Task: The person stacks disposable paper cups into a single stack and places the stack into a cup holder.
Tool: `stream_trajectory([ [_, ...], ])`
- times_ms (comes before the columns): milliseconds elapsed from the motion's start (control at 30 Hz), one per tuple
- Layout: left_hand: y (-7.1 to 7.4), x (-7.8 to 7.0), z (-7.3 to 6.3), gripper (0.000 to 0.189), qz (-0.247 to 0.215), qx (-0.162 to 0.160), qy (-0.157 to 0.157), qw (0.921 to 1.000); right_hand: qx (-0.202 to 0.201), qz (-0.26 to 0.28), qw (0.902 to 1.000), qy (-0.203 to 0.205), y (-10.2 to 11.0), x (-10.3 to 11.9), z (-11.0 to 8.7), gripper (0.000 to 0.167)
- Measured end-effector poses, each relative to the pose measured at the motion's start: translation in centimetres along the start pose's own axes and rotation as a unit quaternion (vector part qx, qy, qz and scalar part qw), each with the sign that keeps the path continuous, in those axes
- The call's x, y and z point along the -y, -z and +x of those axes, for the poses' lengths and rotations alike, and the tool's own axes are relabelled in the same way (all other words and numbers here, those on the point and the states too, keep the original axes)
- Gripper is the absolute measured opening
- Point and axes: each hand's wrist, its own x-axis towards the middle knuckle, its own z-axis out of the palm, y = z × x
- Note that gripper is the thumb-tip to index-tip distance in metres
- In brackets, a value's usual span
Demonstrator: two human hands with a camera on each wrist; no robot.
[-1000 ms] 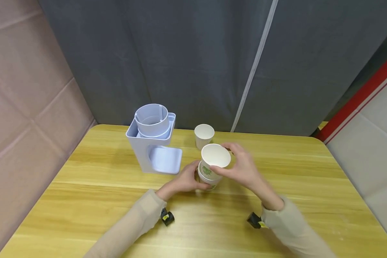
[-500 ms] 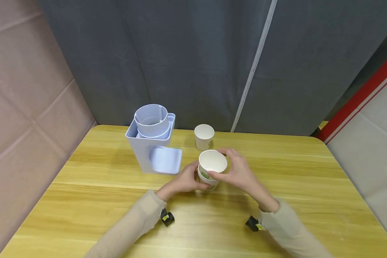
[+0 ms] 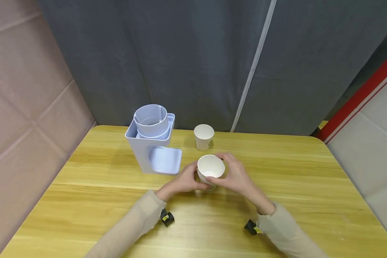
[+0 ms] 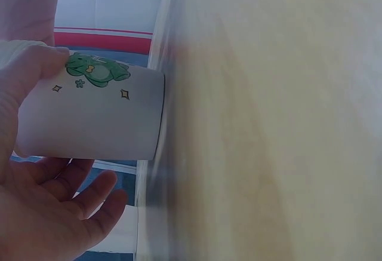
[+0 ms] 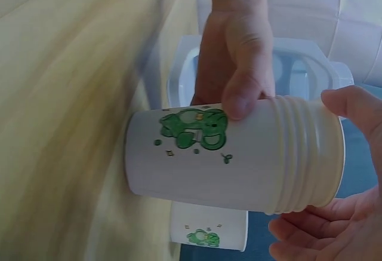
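A stack of white paper cups (image 3: 211,167) with a green cartoon animal print stands upright on the table. My left hand (image 3: 184,178) grips the lower part of the stack from the left, its thumb against the printed side in the left wrist view. From the right, my right hand (image 3: 234,178) holds the top cup near its rim, between thumb and fingers. Several rims sit close together in the right wrist view, so the top cup is nested in the others. Behind the stack stands a single paper cup (image 3: 203,137), upright and apart from both hands.
A pale lavender plastic stand (image 3: 138,150) is left of the hands, with a round container (image 3: 151,122) on top and a flat tray (image 3: 166,160) at its base. A grey curtain (image 3: 193,64) hangs behind the wooden table (image 3: 293,186).
My right hand has lowered the top cup into the stack, moving slightly left and toward me. My left hand has kept its grip on the stack, almost unmoved.
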Motion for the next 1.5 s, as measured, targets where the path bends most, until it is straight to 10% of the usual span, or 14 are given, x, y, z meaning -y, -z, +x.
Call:
stream_trajectory([
  [1233, -0.1, -0.1, 0.1, 0.073, -0.009, -0.004, 0.002, 0.9999, -0.054, 0.131, 0.9849, -0.099, 1.0, -1.9, 1.8, 0.036],
  [1500, -0.2, 0.2, 0.2, 0.074, -0.012, -0.006, -0.004, 0.9999, -0.059, 0.146, 0.9782, -0.135, 0.2, -5.2, 3.2, 0.046],
])
